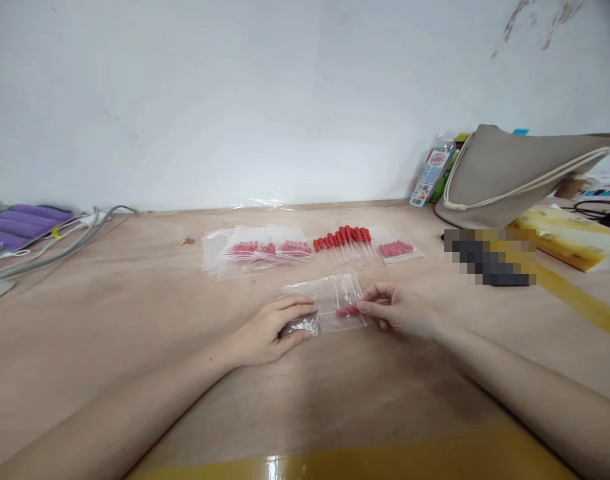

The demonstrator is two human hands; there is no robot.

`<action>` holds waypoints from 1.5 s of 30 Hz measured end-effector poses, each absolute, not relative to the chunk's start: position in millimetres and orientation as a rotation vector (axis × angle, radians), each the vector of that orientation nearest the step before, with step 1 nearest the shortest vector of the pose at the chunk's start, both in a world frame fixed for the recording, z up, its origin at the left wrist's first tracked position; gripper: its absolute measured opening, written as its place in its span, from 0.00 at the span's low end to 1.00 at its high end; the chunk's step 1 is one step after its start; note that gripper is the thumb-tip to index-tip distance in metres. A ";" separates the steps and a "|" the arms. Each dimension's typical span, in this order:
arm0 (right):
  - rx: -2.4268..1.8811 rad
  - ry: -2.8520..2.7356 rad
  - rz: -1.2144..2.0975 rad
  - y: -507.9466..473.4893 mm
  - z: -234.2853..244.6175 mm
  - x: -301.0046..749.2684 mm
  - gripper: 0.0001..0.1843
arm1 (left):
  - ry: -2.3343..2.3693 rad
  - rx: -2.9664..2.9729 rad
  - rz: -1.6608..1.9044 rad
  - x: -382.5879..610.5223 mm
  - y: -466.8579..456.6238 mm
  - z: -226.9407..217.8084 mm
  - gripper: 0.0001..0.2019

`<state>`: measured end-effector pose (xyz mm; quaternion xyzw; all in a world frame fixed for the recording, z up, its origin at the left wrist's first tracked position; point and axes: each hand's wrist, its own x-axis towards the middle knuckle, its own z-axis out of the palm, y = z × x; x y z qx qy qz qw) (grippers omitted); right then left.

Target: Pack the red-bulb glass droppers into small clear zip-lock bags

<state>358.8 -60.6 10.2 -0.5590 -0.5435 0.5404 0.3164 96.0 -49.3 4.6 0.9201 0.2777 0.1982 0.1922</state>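
A clear plastic zip bag (pixel 329 290) lies flat on the table between my hands. My left hand (pixel 279 327) rests over its left end, thumb and fingers on either side of a shiny, crumpled part of the plastic. At the bag's right edge my right hand (pixel 392 308) is closed in a pinch at the red bulb of a dropper (pixel 345 311); the thumb covers the bulb's end. How much of this dropper is inside the bag I cannot tell. Beyond the bag, several loose droppers with red bulbs (pixel 342 237) and thin clear stems lie in a row.
Overlapping clear bags with red bulbs (pixel 265 250) lie back left, and another filled bag (pixel 397 248) back right. Further right are a blurred dark object (pixel 489 260), a grey drawstring bag (pixel 515 173) and a bottle (pixel 432 173). Grey cables (pixel 79 240) run along the left.
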 end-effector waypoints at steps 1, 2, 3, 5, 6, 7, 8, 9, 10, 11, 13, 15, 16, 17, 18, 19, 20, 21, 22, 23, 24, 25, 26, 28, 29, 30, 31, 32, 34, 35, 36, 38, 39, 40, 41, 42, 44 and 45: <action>-1.469 -1.420 1.413 -59.7 9.5 358.8 0.22 | 0.782 2.583 0.546 95.8 -49.5 5.0 0.18; -1.462 -1.409 1.413 -58.6 8.6 359.1 0.22 | 0.784 2.583 0.542 95.6 -49.5 5.1 0.19; -1.449 -1.398 1.419 -57.6 7.5 359.5 0.22 | 0.784 2.582 0.544 95.2 -49.4 4.9 0.19; -1.410 -1.369 1.436 -56.0 4.9 360.6 0.22 | 0.778 2.580 0.560 94.4 -48.8 3.9 0.19; -1.389 -1.353 1.450 -55.5 3.5 361.2 0.22 | 0.774 2.578 0.567 94.0 -48.5 3.2 0.19; -1.374 -1.341 1.468 -55.1 2.2 361.8 0.22 | 0.773 2.576 0.568 93.6 -48.1 2.6 0.19; -1.367 -1.335 1.491 -54.8 1.0 362.3 0.21 | 0.774 2.573 0.562 93.3 -47.9 2.2 0.18; -1.368 -1.337 1.510 -54.5 0.1 362.7 0.21 | 0.775 2.570 0.555 93.1 -47.8 2.2 0.18; -1.380 -1.344 1.516 -53.9 -0.7 363.2 0.21 | 0.774 2.568 0.551 93.1 -47.8 2.4 0.17; -1.398 -1.355 1.502 -53.0 -1.2 363.8 0.21 | 0.773 2.564 0.549 93.3 -48.0 3.1 0.17; -1.441 -1.383 1.396 -48.8 -1.5 365.7 0.22 | 0.765 2.554 0.558 93.9 -48.6 5.0 0.15; -1.470 -1.455 1.189 -40.1 -0.9 368.8 0.18 | 0.760 2.534 0.575 94.8 -49.5 7.2 0.12; -1.483 -1.508 1.058 -33.8 0.0 370.6 0.15 | 0.762 2.522 0.579 95.1 -49.9 8.1 0.10; -1.504 -1.566 0.914 -26.2 1.2 372.5 0.12 | 0.765 2.510 0.580 95.4 -50.2 8.8 0.08; -1.535 -1.623 0.765 -17.7 2.9 374.0 0.09 | 0.768 2.500 0.579 95.6 -50.4 9.2 0.07; -1.576 -1.667 0.621 -8.3 5.1 375.1 0.07 | 0.773 2.492 0.574 95.7 -50.5 9.5 0.07; -1.624 -1.701 0.487 1.7 7.6 375.4 0.05 | 0.776 2.485 0.569 95.7 -50.5 9.7 0.07; -1.655 -1.732 0.379 11.9 10.3 374.7 0.04 | 0.778 2.480 0.564 95.7 -50.5 9.9 0.06; -1.677 -1.755 0.295 22.0 13.1 373.1 0.04 | 0.778 2.476 0.558 95.7 -50.4 10.2 0.06; -1.696 -1.770 0.229 31.8 15.7 370.6 0.05 | 0.777 2.473 0.552 95.7 -50.3 10.5 0.05; -1.721 -1.774 0.186 41.0 18.1 367.5 0.06 | 0.779 2.469 0.547 95.8 -50.1 11.0 0.05; -1.759 -1.764 0.161 49.4 20.0 363.8 0.07 | 0.782 2.466 0.543 95.8 -50.0 11.4 0.04; -1.802 -1.752 0.153 56.7 21.6 360.0 0.08 | 0.783 2.462 0.539 96.0 -49.8 11.9 0.05; -1.897 -1.716 0.186 67.8 23.5 352.8 0.09 | 0.783 2.457 0.538 96.3 -49.5 12.3 0.06; -1.934 -1.702 0.214 71.6 24.1 349.8 0.09 | 0.779 2.457 0.541 96.4 -49.3 12.2 0.06; -1.961 -1.691 0.238 74.3 24.5 347.3 0.10 | 0.775 2.460 0.542 96.5 -49.1 11.9 0.06; -1.982 -1.671 0.263 76.2 24.8 345.4 0.11 | 0.768 2.468 0.543 96.4 -49.0 11.3 0.05; -1.996 -1.649 0.290 77.3 25.2 343.8 0.14 | 0.764 2.477 0.545 96.3 -48.8 10.6 0.05; -2.013 -1.604 0.340 78.4 26.3 341.7 0.20 | 0.756 2.499 0.544 95.9 -48.4 9.0 0.07; -2.020 -1.584 0.367 78.8 27.2 340.9 0.22 | 0.752 2.512 0.543 95.5 -48.2 8.3 0.09; -2.024 -1.570 0.392 79.0 28.2 340.5 0.24 | 0.750 2.525 0.536 95.2 -48.0 7.8 0.10; -2.015 -1.571 0.421 79.2 31.0 340.9 0.25 | 0.752 2.552 0.504 94.6 -47.7 7.5 0.13; -2.003 -1.576 0.430 78.8 32.7 342.2 0.25 | 0.752 2.565 0.487 94.3 -47.6 7.7 0.13; -1.988 -1.582 0.437 77.8 34.5 344.4 0.25 | 0.753 2.575 0.471 94.2 -47.5 8.1 0.14; -1.973 -1.589 0.439 75.8 36.3 347.5 0.25 | 0.752 2.583 0.458 94.1 -47.4 8.4 0.15; -1.947 -1.599 0.439 72.7 37.8 351.6 0.25 | 0.750 2.590 0.447 94.1 -47.3 8.8 0.15; -1.843 -1.614 0.458 61.8 39.1 361.5 0.26 | 0.744 2.603 0.434 94.2 -47.0 9.1 0.15; -1.765 -1.607 0.486 54.2 38.4 366.8 0.27 | 0.743 2.609 0.427 94.2 -46.9 9.0 0.15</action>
